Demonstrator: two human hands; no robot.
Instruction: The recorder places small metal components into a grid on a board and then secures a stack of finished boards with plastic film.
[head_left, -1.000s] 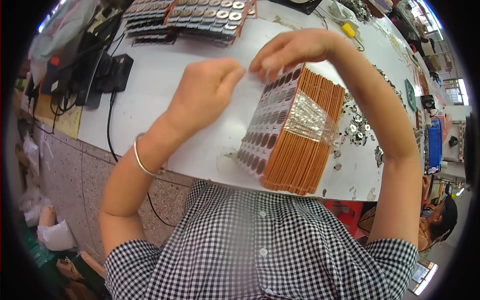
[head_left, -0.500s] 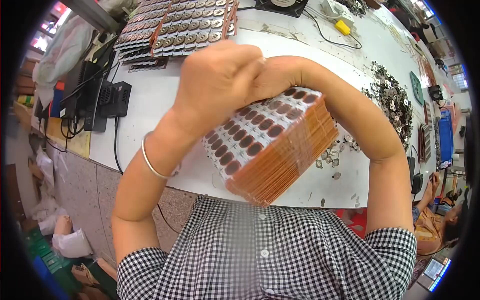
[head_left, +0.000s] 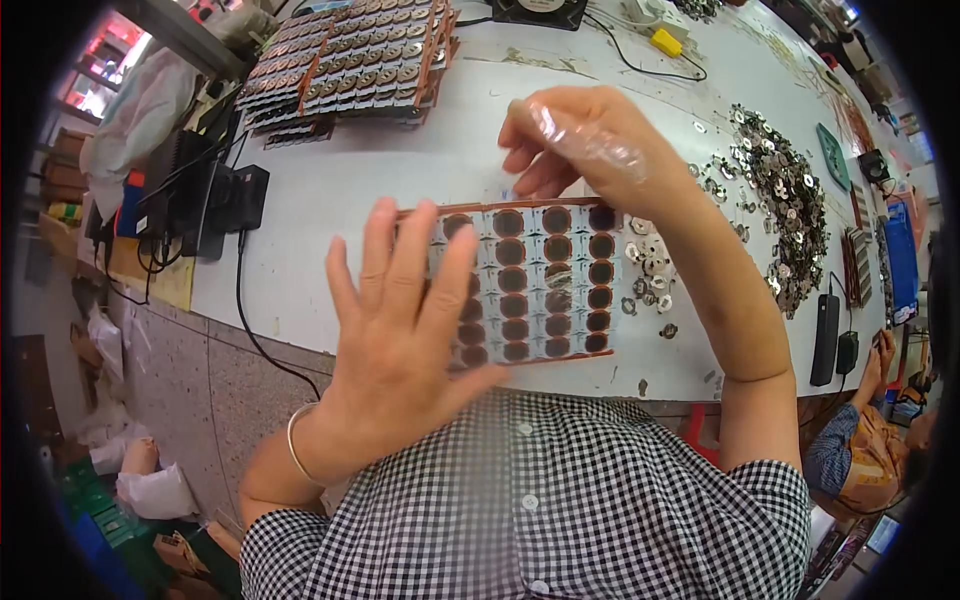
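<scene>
Left hand (head_left: 400, 330) spread flat on a cell pack (head_left: 535, 285).
Right hand (head_left: 575, 150), at its 12 o'clock, pinched clear tape (head_left: 590, 148); the pack lay on the white worktop (head_left: 400, 170), loose metal washers (head_left: 780, 200) at 3 o'clock.

This looks like a small workshop where people put battery parts together. A long white worktable (head_left: 400, 180) holds stacks of orange battery-cell packs (head_left: 350, 60) at its far left corner. A big pile of small shiny metal washers (head_left: 785, 200) lies along its right edge. Black chargers with cables (head_left: 215, 200) sit at the left edge. Another person in an orange shirt (head_left: 870, 450) sits nearby.
</scene>
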